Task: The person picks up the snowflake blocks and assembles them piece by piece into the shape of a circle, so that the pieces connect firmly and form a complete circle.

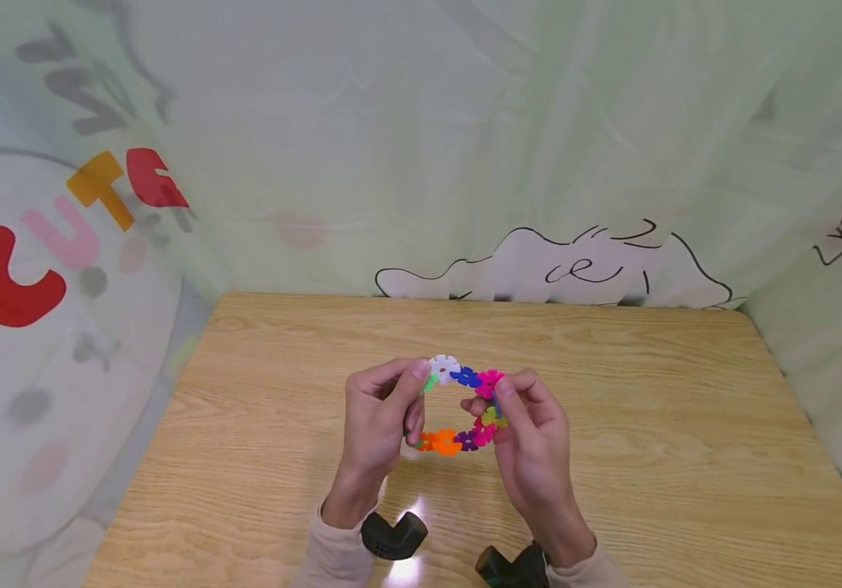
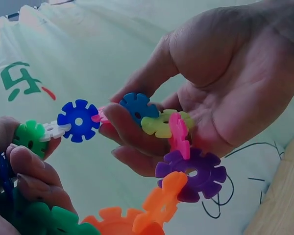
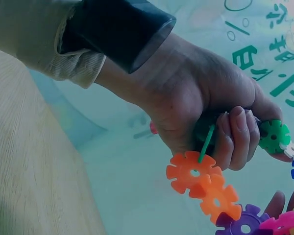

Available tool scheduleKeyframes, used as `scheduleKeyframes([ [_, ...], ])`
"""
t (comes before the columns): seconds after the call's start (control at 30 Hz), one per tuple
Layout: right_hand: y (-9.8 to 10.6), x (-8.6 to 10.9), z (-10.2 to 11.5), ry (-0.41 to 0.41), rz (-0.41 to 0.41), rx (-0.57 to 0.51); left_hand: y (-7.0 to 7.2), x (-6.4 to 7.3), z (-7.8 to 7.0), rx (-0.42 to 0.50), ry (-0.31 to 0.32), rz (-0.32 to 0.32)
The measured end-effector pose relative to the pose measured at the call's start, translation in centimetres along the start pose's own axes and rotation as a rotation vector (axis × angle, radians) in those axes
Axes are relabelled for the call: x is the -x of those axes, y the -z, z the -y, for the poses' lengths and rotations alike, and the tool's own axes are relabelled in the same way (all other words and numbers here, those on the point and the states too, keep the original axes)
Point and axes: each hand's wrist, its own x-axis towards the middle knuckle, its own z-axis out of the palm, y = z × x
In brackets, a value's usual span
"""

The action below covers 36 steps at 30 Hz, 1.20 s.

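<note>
A ring of snowflake discs (image 1: 446, 449), slotted plastic flower shapes joined edge to edge, is held up over the table between both hands. My left hand (image 1: 376, 412) grips its left side, thumb at the white disc (image 1: 435, 367). In the right wrist view those fingers curl over dark green discs, partly hidden, with a green disc (image 3: 274, 129) by the thumb. My right hand (image 1: 534, 437) pinches the right side near the pink disc (image 1: 489, 385) and a teal-blue disc (image 2: 137, 103). Along the bottom run orange discs (image 3: 188, 181) and a purple disc (image 2: 206, 186).
Below the hands lies a wooden table (image 1: 259, 457), its back edge against a pale printed curtain (image 1: 406, 163). Curtain also hangs at both sides. Black wrist devices (image 1: 394, 536) sit on both forearms over beige sleeves (image 1: 332, 555).
</note>
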Motion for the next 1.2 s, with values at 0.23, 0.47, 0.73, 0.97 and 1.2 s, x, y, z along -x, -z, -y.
scheduleKeyframes([
  [0.23, 0.1, 0.0, 0.0, 0.021, 0.016, -0.017, 0.1, -0.2, 0.2, 0.013, -0.02, 0.016],
  [0.47, 0.6, -0.2, -0.3, 0.008, 0.045, -0.021, 0.3, -0.3, 0.9, 0.033, 0.035, 0.032],
  [0.73, 0.9, -0.4, -0.6, -0.021, 0.041, 0.027, 0.5, -0.6, 1.2, 0.007, 0.127, 0.003],
  [0.97, 2.4, -1.1, -1.2, -0.244, -0.112, 0.258, 0.4, -1.3, 3.0, -0.042, 0.243, -0.086],
  [1.2, 5.9, -2.3, -2.3, -0.479, -0.18, 0.544, 1.0, -1.9, 6.7, 0.007, 0.292, -0.248],
])
